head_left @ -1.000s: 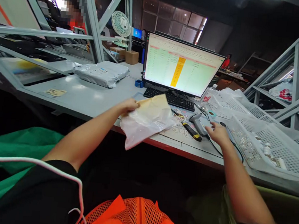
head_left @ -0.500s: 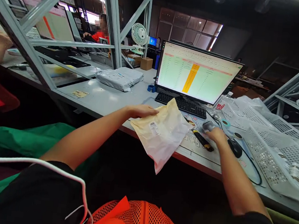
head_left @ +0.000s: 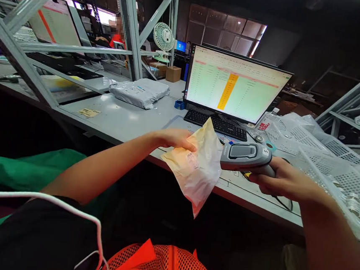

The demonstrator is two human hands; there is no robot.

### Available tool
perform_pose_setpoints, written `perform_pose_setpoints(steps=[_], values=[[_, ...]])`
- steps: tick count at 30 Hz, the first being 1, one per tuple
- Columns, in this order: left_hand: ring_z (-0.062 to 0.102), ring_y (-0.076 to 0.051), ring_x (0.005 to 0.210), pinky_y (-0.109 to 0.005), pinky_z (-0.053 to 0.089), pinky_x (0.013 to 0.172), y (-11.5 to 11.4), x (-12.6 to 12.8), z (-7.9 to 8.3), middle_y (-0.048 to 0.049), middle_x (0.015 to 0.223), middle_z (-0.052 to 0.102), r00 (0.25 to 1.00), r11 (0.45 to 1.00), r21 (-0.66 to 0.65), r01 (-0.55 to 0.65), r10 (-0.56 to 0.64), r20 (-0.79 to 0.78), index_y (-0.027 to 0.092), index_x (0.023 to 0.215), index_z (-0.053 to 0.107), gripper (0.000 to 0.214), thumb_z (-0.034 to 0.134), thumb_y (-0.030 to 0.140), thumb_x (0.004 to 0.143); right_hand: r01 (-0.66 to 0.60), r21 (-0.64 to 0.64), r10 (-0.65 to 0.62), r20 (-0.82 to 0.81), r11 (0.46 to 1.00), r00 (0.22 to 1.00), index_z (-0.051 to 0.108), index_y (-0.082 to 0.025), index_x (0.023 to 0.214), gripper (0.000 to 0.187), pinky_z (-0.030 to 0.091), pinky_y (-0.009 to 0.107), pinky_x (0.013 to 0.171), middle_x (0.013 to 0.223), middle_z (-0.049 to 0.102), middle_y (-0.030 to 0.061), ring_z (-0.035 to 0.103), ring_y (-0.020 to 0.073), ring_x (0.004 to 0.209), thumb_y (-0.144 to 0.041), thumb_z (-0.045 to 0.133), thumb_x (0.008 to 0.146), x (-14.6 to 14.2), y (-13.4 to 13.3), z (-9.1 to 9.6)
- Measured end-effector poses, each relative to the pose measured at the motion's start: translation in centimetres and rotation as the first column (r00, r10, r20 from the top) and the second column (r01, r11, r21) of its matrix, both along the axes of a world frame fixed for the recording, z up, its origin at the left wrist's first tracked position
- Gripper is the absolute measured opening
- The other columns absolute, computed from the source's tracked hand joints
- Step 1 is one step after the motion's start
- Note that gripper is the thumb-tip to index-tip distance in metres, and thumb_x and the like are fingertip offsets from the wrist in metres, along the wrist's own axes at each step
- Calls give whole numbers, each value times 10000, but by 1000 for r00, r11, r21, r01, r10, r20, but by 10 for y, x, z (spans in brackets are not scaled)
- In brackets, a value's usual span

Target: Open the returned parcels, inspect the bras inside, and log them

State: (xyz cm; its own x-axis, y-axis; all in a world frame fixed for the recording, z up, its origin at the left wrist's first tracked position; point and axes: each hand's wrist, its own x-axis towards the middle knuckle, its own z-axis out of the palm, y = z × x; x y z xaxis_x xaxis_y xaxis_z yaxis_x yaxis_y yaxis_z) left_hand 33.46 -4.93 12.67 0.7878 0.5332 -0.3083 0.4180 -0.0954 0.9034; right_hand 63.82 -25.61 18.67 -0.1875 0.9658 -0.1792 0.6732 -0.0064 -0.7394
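Note:
My left hand [head_left: 179, 139] is closed on the upper left edge of a pale plastic mailer bag [head_left: 200, 174], which hangs tilted at the front edge of the desk. A small barcode label [head_left: 192, 160] shows on its face, lit by a reddish glow. In my right hand [head_left: 277, 177] is a grey handheld barcode scanner [head_left: 247, 153], its fingers wrapped round the handle. The scanner's head points left at the mailer and overlaps its right edge in the view. Part of a yellow and black tool behind the scanner is hidden.
Behind the mailer stand a keyboard [head_left: 218, 125] and a lit monitor [head_left: 234, 85]. White perforated baskets [head_left: 318, 172] with small bottles take up the right side. Wrapped grey parcels [head_left: 139, 93] lie at the left, near a metal frame [head_left: 129, 29] and a fan [head_left: 163, 37].
My right hand has lifted the scanner off the desk and brought it up beside the mailer. A reddish light now falls on the label. The mailer has shifted slightly right and down.

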Motion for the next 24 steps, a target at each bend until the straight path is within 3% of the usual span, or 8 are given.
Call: perform_pose_setpoints(steps=[4,9,11,13,17,20,22,24], values=[[773,-225,876,-262,627,734,-4,1,1,-43,926,801,996,997,70,-35,40,-76,187,923,716,219,803,291,751,-31,20,30,16,999,999,743,-216,1061,312,388,214,417,751,555,-3,467,106,539,-488,759,910,-4,5,-3],[769,-236,884,-267,618,710,3,-10,-12,-71,1038,814,991,991,135,-10,28,-127,188,991,726,314,779,425,792,-30,66,27,51,997,998,719,-220,1037,259,381,224,442,719,566,-24,469,114,536,-457,726,933,-6,13,-10],[775,-261,924,-283,619,718,17,-18,-22,-82,1084,820,983,975,223,-5,46,-177,189,1029,746,361,736,485,823,7,113,-17,93,994,996,711,-225,1064,263,419,239,496,755,604,-22,514,133,581,-456,705,937,4,24,-22],[778,-283,972,-304,621,768,36,-27,-33,-88,1112,823,954,917,397,-22,138,-267,192,1046,769,367,697,486,838,80,182,-117,203,980,972,719,-228,1094,279,464,259,589,822,666,-9,593,165,683,-459,681,943,20,41,-42],[727,-385,1170,-453,577,1018,62,-36,-50,-189,1225,785,840,699,706,-118,449,-304,147,1173,764,426,670,399,842,343,280,-441,485,897,755,731,-198,1144,310,489,299,782,1021,769,57,706,240,949,-450,636,991,58,79,-88],[638,-405,1352,-501,478,1179,49,-31,-70,-246,1398,699,814,580,798,-163,537,-224,104,1363,689,544,596,442,946,481,312,-570,536,820,623,705,-130,1226,368,491,338,834,1132,777,161,730,310,1073,-415,591,1023,80,98,-119],[594,-377,1427,-478,424,1245,28,-23,-89,-229,1506,642,864,571,813,-117,462,-200,113,1441,659,612,518,530,1015,545,322,-622,548,774,559,671,-105,1296,414,502,355,854,1194,766,204,733,335,1127,-408,556,1039,90,106,-135],[498,-398,1527,-549,346,1298,10,-16,-110,-200,1631,544,895,626,779,-39,369,-251,152,1527,620,712,431,638,1042,592,328,-657,559,736,506,637,-85,1347,445,515,372,884,1243,749,234,729,348,1168,-396,527,1048,97,111,-148]])
